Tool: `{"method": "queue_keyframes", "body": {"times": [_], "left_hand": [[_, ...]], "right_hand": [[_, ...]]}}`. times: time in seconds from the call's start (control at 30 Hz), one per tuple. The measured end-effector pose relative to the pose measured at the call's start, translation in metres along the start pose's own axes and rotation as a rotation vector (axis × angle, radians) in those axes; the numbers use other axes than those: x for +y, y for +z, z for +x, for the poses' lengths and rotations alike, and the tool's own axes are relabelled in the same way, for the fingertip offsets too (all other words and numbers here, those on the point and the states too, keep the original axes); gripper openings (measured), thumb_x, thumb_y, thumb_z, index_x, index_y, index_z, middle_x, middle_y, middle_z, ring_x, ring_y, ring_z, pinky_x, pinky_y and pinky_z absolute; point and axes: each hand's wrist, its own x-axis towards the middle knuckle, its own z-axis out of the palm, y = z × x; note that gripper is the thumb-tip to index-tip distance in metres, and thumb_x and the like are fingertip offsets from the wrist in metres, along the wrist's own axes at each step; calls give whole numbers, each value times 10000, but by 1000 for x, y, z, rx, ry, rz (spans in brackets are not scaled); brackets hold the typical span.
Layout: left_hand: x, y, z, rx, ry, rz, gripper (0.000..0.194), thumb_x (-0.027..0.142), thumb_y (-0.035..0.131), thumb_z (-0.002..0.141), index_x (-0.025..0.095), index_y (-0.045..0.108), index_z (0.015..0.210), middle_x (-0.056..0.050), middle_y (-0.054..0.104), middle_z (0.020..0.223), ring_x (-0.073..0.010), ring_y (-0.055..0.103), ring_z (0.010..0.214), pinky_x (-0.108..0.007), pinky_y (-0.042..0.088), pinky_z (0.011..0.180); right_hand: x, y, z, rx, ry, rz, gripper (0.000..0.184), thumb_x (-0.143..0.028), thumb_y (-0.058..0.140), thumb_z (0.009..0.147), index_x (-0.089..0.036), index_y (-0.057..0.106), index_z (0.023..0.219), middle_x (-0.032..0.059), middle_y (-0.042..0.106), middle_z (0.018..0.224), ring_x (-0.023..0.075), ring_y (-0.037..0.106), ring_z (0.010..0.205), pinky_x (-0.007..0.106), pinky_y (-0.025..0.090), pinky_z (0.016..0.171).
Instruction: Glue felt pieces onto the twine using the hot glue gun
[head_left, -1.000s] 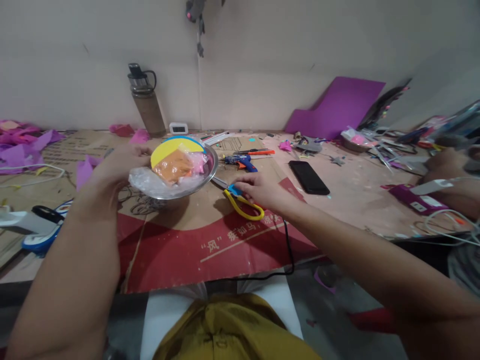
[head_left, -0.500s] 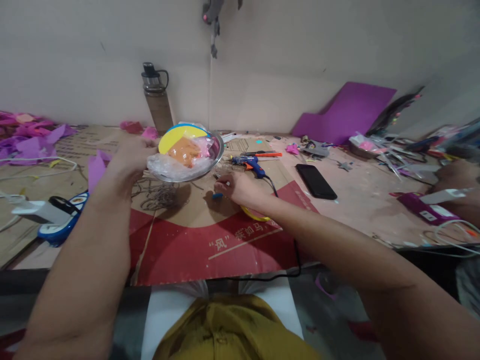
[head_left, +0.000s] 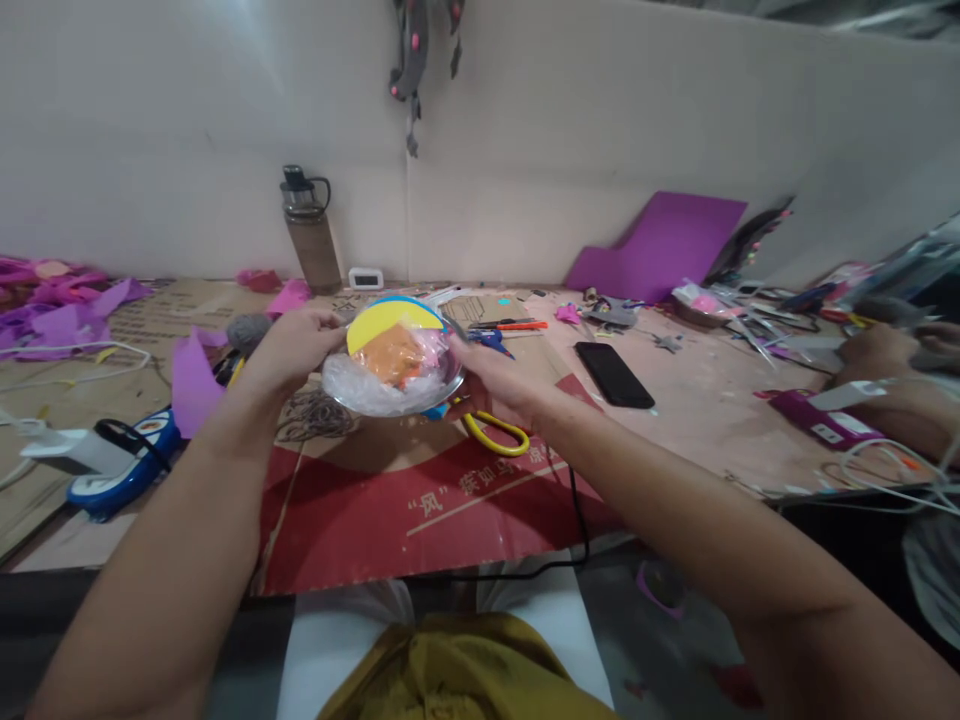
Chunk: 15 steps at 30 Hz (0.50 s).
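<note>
A metal bowl point(head_left: 375, 408) holding a yellow disc point(head_left: 375, 330), an orange packet point(head_left: 386, 355) and clear plastic point(head_left: 356, 382) is raised over the cardboard point(head_left: 337, 530). The left hand point(head_left: 300, 345) grips its left rim, fingers curled; the right hand point(head_left: 491, 380) grasps the right rim. Whether its fingers also touch the scissors point(head_left: 484, 437) beneath, I cannot tell. The bowl seems lifted, not yet set down; its packet looks unopened. The cardboard reads “风” and, less clearly, 如马; no brand is legible.
</note>
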Motion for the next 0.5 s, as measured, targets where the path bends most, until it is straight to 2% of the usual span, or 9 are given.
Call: {"method": "queue_keyframes", "body": {"times": [0.1, 0.17, 0.27, 0.33, 0.4, 0.5], "left_hand": [[1, 4, -1, -3, -9, -47, 236, 343, 686, 643, 125, 660, 730, 4, 597, 560, -101, 479, 466, -211, 339, 446], [0, 7, -1, -26, -15, -113, 265, 377, 710, 625, 134, 640, 706, 10, 571, 533, -96, 456, 434, -211, 323, 423], [0, 13, -1, -57, 59, -221, 297, 442, 636, 724, 146, 619, 702, 19, 512, 498, -84, 418, 402, -206, 303, 400], [-1, 18, -1, -95, 98, -318, 344, 486, 584, 772, 145, 615, 734, -11, 561, 562, -98, 470, 441, -210, 326, 407], [-3, 22, 0, -113, 105, -370, 373, 506, 578, 780, 138, 628, 813, -63, 646, 718, -111, 527, 506, -214, 353, 422], [-8, 29, 2, -98, 126, -302, 377, 503, 587, 780, 133, 640, 834, -93, 678, 829, -106, 533, 548, -214, 371, 448]], "right_hand": [[1, 5, -7, -16, 55, -35, 187, -337, 495, 892, -182, 561, 974, 48, 641, 729, 148, 595, 590, 319, 515, 580], [1, 5, -6, 48, 59, -23, 144, -251, 487, 871, -153, 572, 932, 49, 629, 672, 140, 580, 560, 298, 506, 551], [0, -4, 1, 201, 15, 32, 117, -158, 474, 826, -151, 566, 898, 42, 619, 648, 138, 575, 545, 287, 526, 529], [-3, -16, 9, 291, -18, 47, 120, -127, 465, 813, -160, 556, 884, 48, 629, 686, 140, 593, 571, 285, 549, 541], [-9, -34, 20, 371, -58, 52, 123, -115, 469, 814, -172, 547, 889, 51, 645, 753, 137, 616, 626, 270, 566, 567], [-22, -67, 40, 499, -121, 54, 170, -120, 498, 825, -193, 542, 972, 17, 637, 760, 127, 620, 640, 281, 584, 589]]}}
